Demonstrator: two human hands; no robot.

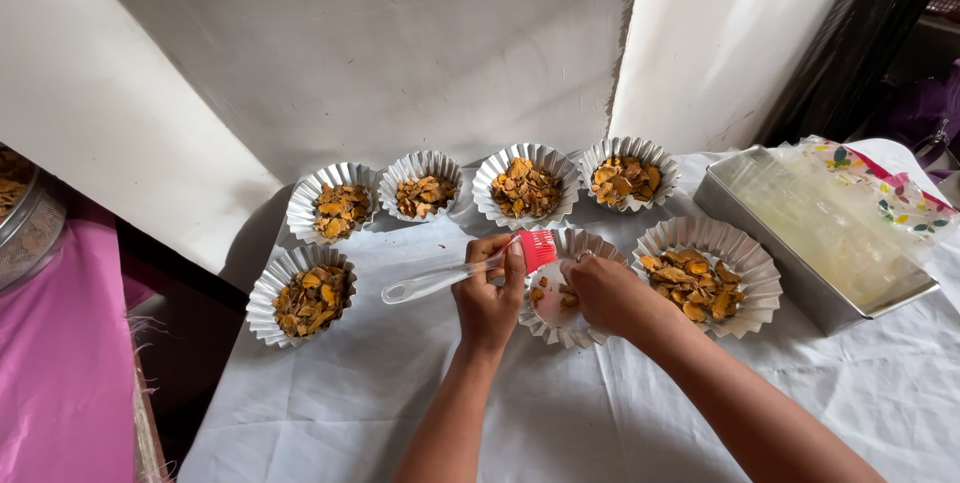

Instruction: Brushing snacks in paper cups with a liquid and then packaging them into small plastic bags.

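Hands meet over a foil cup [570, 328]: left hand [488, 293] grips a red brush [470, 268], right hand [605, 293] pinches inside.

1. The single view came from a camera worn on the person's head, looking steeply down and forward over a table [560, 413] covered in white cloth.
2. It sat close: both forearms entered from the bottom edge, and the hands fell near the frame's centre.
3. It faced a white wall [400, 53] just behind the table.
4. The left edge caught pink fabric [60, 363] beside the table.
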